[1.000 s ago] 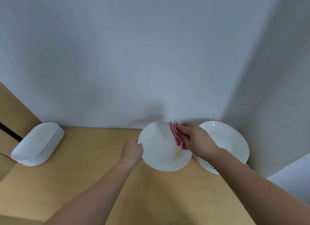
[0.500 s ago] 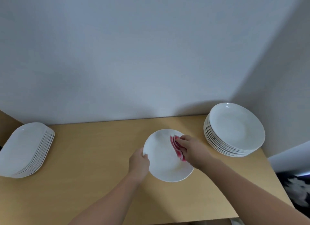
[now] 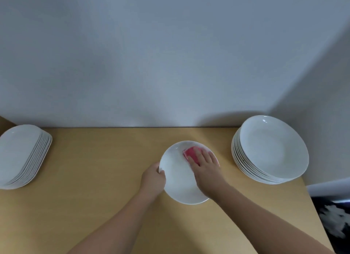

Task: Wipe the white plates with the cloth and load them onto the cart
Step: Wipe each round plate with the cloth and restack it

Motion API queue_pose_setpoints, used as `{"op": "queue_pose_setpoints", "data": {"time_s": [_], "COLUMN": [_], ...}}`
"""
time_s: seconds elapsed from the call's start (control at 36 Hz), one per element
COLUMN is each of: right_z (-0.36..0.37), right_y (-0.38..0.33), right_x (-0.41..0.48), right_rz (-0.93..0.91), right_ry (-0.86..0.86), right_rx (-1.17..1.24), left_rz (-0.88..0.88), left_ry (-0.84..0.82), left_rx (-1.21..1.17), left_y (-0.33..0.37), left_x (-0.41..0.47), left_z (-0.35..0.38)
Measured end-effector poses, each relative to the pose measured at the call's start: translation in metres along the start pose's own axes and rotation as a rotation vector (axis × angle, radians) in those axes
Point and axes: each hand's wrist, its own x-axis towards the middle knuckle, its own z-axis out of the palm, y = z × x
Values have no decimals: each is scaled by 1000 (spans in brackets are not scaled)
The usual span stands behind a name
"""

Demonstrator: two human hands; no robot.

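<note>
A round white plate is at the middle of the wooden table. My left hand grips its left rim, thumb over the edge. My right hand lies flat in the plate with straight fingers and presses a folded red cloth against the plate's far right part. Most of the cloth is hidden under my fingers. No cart is in view.
A stack of several round white plates stands at the table's right end. A stack of several oblong white plates stands at the left end. A grey wall runs behind the table; the table's right edge drops to a dark floor.
The view has tilted down and the plate now lies lower and flatter. My right hand went from pinching the cloth to pressing it flat on the plate.
</note>
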Motion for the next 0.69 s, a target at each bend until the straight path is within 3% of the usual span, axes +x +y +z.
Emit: {"op": "queue_pose_setpoints", "data": {"time_s": [0.14, 0.28, 0.33, 0.58, 0.69], "right_z": [19, 22, 24, 22, 13], "right_y": [-29, -34, -36, -27, -23], "right_x": [-3, 24, 32, 35, 25], "right_rz": [212, 344, 326, -81, 78], "right_ry": [-14, -45, -55, -100, 10], "right_rx": [166, 340, 362, 419, 378], "left_rz": [-112, -88, -82, -143, -220], "left_ry": [-175, -274, -288, -338, -369], "left_rx": [-152, -248, -259, -316, -443], "left_y": [7, 12, 10, 2, 3], "left_x": [4, 3, 4, 10, 9], "left_z": [-13, -21, -22, -27, -28]}}
